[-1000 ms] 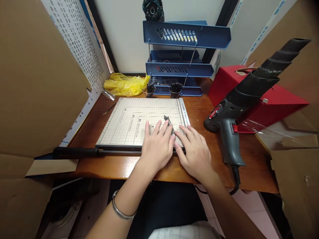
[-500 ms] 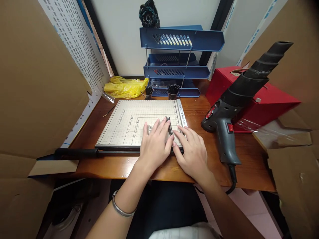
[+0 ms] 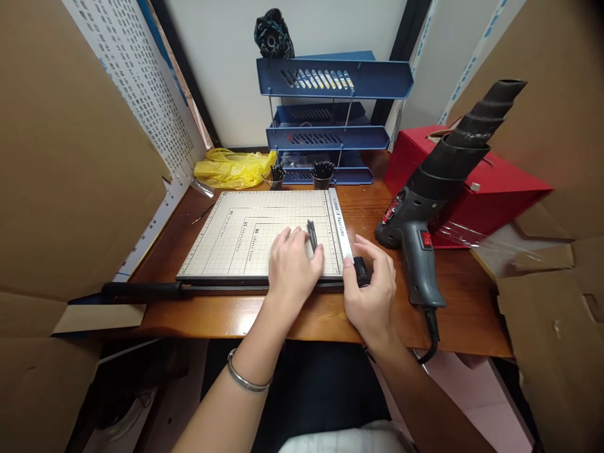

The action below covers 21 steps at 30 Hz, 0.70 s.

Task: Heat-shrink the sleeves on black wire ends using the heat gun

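My left hand [image 3: 293,263] rests on the right half of the cream paper cutter [image 3: 221,245], its fingers curled. A small bundle of thin black sticks [image 3: 312,235] is pinched between its thumb and fingers, with their far ends showing; the near ends are hidden. My right hand [image 3: 372,283] is at the cutter's near right corner, fingers apart and bent. Its thumb touches the white edge strip [image 3: 343,236], and a black knob-like part [image 3: 360,267] sits between thumb and fingers. The cutter's black handle [image 3: 141,289] lies along the front left.
Two small cups of black sticks [image 3: 323,175] [image 3: 276,177] stand behind the cutter, before a blue tiered tray [image 3: 328,137]. A yellow plastic bag [image 3: 233,168] lies at back left. On the right, a heat gun [image 3: 425,251] stands by a red box [image 3: 500,195]. Cardboard [image 3: 61,157] walls the left side.
My right hand has moved away from the sticks to the right, out to the cutter's corner. My left hand stays at the bundle, its fingers more curled. The view has shifted slightly.
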### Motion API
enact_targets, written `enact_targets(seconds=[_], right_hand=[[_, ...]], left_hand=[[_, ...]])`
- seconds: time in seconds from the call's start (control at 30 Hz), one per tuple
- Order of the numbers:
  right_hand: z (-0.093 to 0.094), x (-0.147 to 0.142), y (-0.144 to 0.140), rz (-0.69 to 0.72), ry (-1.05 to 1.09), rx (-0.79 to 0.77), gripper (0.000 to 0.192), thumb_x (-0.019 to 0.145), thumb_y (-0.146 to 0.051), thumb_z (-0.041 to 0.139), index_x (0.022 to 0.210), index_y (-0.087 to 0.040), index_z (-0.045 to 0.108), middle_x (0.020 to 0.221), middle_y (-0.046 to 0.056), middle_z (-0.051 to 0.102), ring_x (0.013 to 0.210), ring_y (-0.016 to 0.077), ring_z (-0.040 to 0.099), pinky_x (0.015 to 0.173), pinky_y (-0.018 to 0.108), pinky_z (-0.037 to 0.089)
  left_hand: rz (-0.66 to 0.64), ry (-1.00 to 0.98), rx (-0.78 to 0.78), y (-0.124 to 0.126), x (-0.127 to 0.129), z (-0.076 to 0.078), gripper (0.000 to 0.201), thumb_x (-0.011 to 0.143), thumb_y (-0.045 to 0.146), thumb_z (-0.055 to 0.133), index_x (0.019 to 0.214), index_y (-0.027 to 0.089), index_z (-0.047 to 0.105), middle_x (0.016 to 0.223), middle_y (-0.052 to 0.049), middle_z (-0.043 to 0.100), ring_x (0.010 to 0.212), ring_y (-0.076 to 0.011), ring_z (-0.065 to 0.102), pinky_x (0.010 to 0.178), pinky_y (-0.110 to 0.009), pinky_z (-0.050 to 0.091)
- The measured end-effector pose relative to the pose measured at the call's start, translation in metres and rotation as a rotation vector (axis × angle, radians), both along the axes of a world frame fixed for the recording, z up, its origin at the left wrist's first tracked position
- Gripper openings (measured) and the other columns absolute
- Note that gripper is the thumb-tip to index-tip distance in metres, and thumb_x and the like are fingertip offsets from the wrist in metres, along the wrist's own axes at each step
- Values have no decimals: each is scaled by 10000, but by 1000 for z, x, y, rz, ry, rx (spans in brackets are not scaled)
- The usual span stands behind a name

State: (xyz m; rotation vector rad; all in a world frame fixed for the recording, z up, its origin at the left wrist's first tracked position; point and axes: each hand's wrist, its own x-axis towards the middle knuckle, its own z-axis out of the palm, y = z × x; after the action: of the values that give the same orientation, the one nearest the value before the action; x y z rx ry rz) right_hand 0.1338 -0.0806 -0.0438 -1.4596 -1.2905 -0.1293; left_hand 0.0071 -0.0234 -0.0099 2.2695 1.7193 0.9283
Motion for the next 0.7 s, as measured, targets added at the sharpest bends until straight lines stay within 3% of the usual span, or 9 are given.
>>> enact_targets(seconds=[0.3, 0.53, 0.7], right_hand=[[-4, 3, 4, 60, 98, -15, 271, 913, -275, 613, 1171, -197, 636, 1288, 149, 703, 1186, 286, 648, 1020, 499, 504], [-6, 4, 3, 65, 133, -46, 265, 921, -290, 608, 1163, -190, 648, 1294, 146, 702, 1188, 280, 645, 1031, 489, 497], [-6, 4, 4, 94, 175, -60, 255, 919, -284, 608, 1153, -201, 664, 1283, 124, 710, 1188, 267, 648, 1043, 482, 492]], left_hand=[[-152, 98, -36, 6, -3, 10, 189, 895, 156, 587, 993, 169, 749, 1087, -102, 777, 1282, -312, 618, 1092, -468, 521], [-138, 182, -54, 11, -14, 19, 266, 852, 133, 581, 1010, 222, 776, 1059, -99, 771, 1114, -297, 698, 982, -464, 578], [-82, 205, -41, 15, -20, 21, 264, 863, 125, 572, 995, 221, 780, 1164, -95, 767, 1161, -325, 685, 991, -501, 570]])
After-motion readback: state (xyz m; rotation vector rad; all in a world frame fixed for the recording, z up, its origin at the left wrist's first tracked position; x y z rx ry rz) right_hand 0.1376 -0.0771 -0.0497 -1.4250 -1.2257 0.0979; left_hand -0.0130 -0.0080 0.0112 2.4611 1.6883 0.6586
